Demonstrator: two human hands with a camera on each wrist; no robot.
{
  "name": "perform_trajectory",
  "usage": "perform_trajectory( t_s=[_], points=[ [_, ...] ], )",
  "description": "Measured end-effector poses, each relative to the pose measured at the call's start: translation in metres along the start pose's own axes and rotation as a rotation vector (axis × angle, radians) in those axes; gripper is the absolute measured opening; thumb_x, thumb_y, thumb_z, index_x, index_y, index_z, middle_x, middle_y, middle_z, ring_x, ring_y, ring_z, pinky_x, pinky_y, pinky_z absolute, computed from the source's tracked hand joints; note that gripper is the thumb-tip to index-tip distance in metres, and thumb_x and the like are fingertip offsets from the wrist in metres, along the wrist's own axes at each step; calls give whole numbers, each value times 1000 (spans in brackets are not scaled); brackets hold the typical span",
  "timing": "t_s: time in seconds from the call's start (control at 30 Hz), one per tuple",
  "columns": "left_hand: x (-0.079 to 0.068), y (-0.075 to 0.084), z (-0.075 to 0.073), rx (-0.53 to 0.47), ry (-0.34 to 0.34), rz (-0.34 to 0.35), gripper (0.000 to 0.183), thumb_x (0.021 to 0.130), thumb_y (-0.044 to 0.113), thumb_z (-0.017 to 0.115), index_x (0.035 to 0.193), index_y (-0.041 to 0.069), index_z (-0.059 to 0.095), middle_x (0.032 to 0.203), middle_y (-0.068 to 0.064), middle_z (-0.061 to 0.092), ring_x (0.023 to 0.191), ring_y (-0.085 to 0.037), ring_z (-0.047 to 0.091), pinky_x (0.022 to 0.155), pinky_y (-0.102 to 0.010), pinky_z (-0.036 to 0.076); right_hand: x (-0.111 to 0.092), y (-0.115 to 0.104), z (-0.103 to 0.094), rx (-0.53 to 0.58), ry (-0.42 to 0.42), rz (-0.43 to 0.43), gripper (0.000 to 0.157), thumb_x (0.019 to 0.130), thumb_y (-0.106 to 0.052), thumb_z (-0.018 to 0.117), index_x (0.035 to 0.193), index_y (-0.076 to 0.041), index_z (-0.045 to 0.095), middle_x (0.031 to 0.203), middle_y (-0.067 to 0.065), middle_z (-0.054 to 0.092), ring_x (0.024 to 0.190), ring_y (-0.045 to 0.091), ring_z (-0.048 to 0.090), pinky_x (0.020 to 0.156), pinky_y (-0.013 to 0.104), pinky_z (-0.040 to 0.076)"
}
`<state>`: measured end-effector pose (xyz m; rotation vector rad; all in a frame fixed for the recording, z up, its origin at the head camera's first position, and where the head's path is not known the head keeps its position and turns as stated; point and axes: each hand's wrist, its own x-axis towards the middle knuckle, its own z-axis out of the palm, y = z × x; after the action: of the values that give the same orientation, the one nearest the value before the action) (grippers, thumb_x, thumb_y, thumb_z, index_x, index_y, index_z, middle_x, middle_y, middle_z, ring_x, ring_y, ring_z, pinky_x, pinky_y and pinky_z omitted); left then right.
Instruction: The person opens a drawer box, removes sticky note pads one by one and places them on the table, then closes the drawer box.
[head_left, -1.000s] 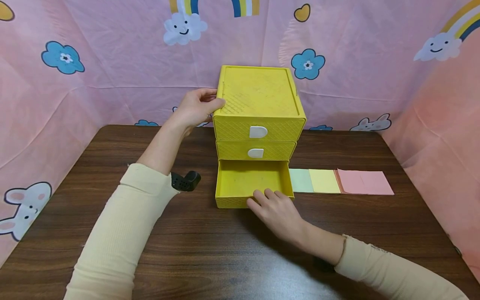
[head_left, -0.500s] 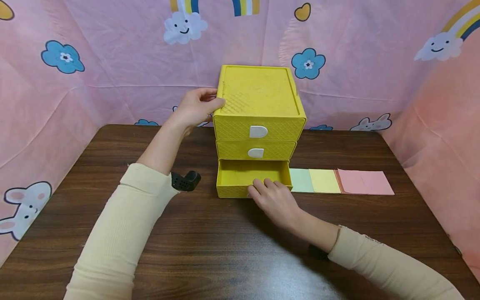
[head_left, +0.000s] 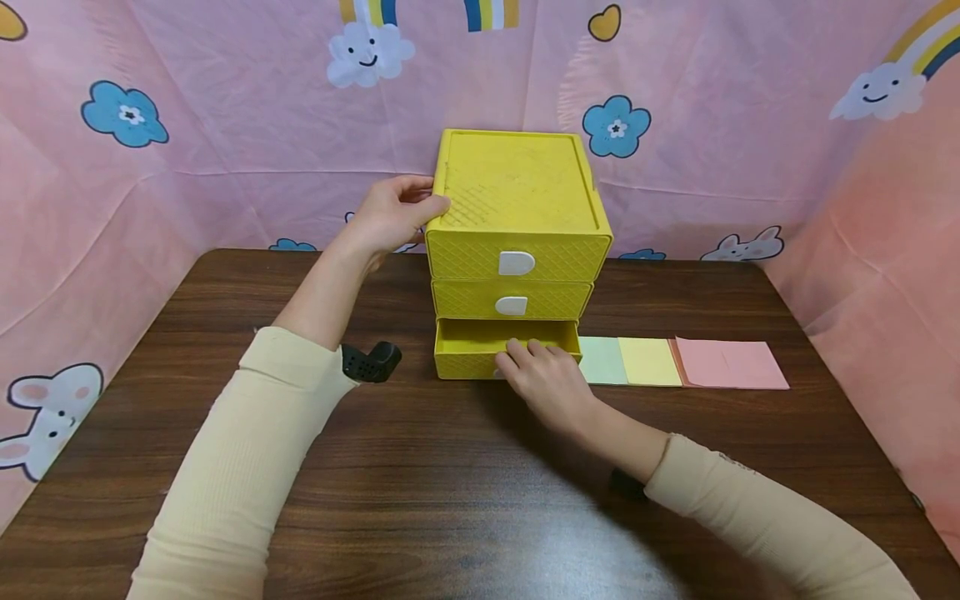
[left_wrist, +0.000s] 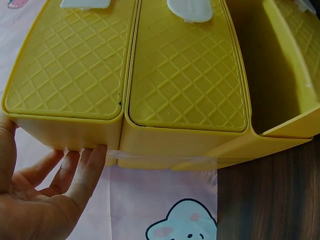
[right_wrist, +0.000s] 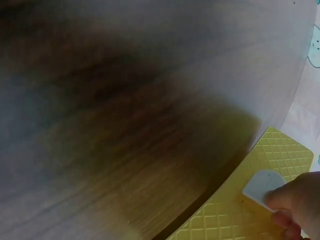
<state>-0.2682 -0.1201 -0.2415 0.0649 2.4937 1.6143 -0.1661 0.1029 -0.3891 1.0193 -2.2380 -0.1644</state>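
Observation:
A yellow three-drawer cabinet [head_left: 517,183] stands on the table with white tabs on its drawers. My left hand [head_left: 393,218] grips its upper left edge, thumb over the top and fingertips against the side, as the left wrist view shows. Below two closed drawers, the bottom drawer [head_left: 467,367] sticks partly out; the inside that shows is bare. My right hand [head_left: 547,385] holds that drawer's front, fingers hooked over the rim. In the right wrist view my thumb lies on its white tab [right_wrist: 262,187].
Right of the drawer, a row of flat paper pads lies on the dark wooden table [head_left: 360,500]: green [head_left: 602,360], yellow [head_left: 649,362] and pink [head_left: 731,365]. A pink patterned cloth [head_left: 247,108] hangs behind and at both sides.
The bottom drawer has slid inward toward the cabinet, my right hand moving with it. My left hand has stayed on the cabinet's upper edge.

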Motion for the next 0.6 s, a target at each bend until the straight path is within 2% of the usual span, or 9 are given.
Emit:
perform_trajectory(
  t_s=[0.17,0.6],
  points=[
    [0,0,0,-10,-2,-6,55,91,34,56,140,18,39,135,-5,44,109,-17,54,89,-32,50,5,5,4,0,-45,13,17,94,-19,53,81,-7,54,73,4,48,55,19,46,43,25,35],
    [0,0,0,-9,-1,-1,54,91,34,56,140,18,40,134,-5,44,107,-17,54,87,-31,50,14,11,13,-14,-53,51,18,94,-18,51,81,-7,54,75,5,50,56,20,50,43,27,43]
  ],
)
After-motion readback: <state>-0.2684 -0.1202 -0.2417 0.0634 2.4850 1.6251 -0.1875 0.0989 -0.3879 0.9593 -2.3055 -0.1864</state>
